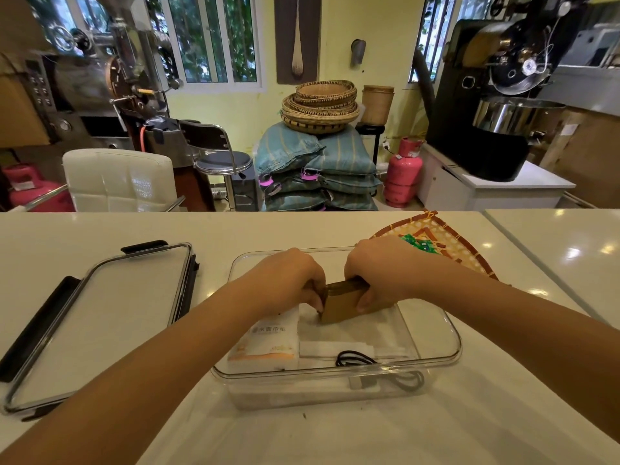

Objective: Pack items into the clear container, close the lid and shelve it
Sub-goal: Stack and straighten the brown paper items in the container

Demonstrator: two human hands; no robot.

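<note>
Both hands, left (288, 280) and right (385, 270), hold a grip closed on a flat brown cardboard box (342, 302) inside the clear rectangular container (449, 337). Left of the grip, the lid (100, 317) lies flat on the glossy counter (335, 437).

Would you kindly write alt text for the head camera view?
Both hands, left hand and right hand, lower a brown box into a clear container already holding a tissue pack and black cable; its lid lies alongside.
</note>
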